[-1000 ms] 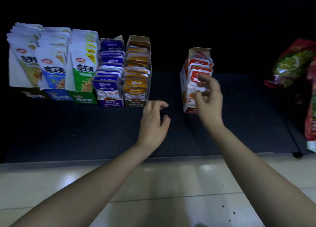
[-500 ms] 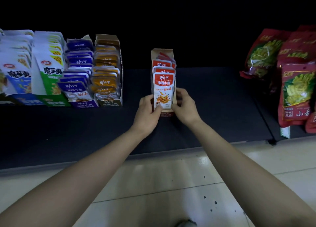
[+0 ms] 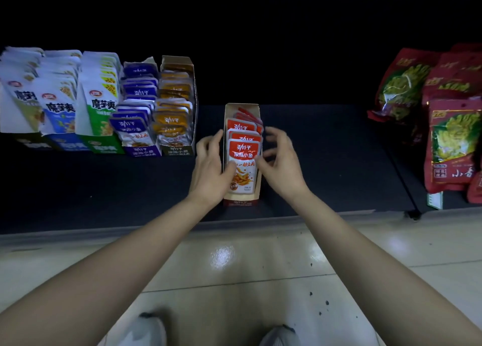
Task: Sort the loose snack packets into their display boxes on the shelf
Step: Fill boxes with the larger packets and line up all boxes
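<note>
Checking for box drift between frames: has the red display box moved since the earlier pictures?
Yes. Judged against the orange display box, the red display box has come forward, toward the front edge of the shelf.

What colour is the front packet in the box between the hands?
The front packet has a red top with white lettering, white below. Head view.

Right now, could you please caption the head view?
Left hand and right hand flank the red snack box on the dark shelf.

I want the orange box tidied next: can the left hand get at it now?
Probably yes: only bare shelf lies between the left hand and the orange box, just to its left.
</note>
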`<state>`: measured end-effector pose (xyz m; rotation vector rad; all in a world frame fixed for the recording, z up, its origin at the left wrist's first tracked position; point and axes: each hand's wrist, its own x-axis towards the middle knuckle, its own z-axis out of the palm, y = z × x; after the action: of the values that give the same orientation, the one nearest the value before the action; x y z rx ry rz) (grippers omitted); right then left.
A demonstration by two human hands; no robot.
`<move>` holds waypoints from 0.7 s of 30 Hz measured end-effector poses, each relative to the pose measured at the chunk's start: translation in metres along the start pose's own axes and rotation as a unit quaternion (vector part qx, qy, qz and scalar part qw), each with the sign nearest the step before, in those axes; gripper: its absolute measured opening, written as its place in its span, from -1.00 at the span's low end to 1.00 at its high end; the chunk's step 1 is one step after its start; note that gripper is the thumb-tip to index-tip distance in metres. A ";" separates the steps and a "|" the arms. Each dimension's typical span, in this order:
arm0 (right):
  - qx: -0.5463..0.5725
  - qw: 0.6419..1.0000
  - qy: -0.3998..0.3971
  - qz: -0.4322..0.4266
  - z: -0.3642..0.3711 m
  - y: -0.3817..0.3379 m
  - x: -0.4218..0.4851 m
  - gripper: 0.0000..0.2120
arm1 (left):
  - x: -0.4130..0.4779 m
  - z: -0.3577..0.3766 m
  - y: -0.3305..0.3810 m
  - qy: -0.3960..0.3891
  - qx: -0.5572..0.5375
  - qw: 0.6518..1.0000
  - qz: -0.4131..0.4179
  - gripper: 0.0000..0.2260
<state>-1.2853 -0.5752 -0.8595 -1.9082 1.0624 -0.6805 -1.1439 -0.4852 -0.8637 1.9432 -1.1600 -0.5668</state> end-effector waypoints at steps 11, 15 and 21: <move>-0.062 0.995 0.065 -0.054 0.001 0.006 0.013 -0.66 | 0.022 0.007 -0.003 0.015 0.054 0.998 0.017 -0.46; -0.106 0.992 0.014 -0.065 0.007 0.003 0.014 -0.51 | 0.028 0.007 -0.004 0.027 0.001 0.999 0.031 -0.59; -0.110 0.993 0.006 -0.039 0.007 -0.002 0.020 -0.67 | 0.032 0.003 -0.010 0.045 -0.015 0.995 0.087 -0.74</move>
<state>-1.2688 -0.5888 -0.8601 -2.1466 1.1129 -0.6410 -1.1255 -0.5114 -0.8728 1.8016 -1.2418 -0.3989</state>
